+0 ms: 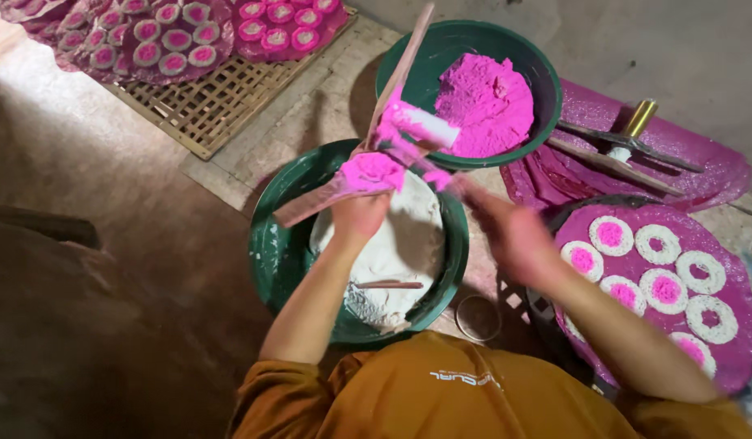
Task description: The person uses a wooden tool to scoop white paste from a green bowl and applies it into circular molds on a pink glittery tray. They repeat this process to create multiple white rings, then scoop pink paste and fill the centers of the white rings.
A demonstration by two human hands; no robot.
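Bare packed-earth floor fills the head view, with a woven mat [221, 102] laid at the far side and dim light to the left.

Head view:
- Your left hand [361, 213] is closed around a flat wooden stick [327, 199]. A lump of pink paste [372, 171] sits on the stick just above your fingers. The stick's long axis runs from lower left up toward the upper right, across the near bowl.
- Your right hand [514, 236] is blurred. You cannot tell whether its fingers are open or closed. A white roller [421, 130], smeared pink, lies just beyond its fingertips, toward the far bowl. Contact with the roller cannot be told.
- The left hand is the nearer one to the paste; the right hand stands just to its right.
- Below your left fingers: a green bowl [282, 252] holding white paste [396, 252].
- Beyond both hands: a second green bowl [547, 89] holding pink powder [486, 102].
- Right of your right hand: a pink tray [734, 341] carrying white rings [665, 289] with pink centres.
- Far left, on the mat: more filled trays [156, 36].
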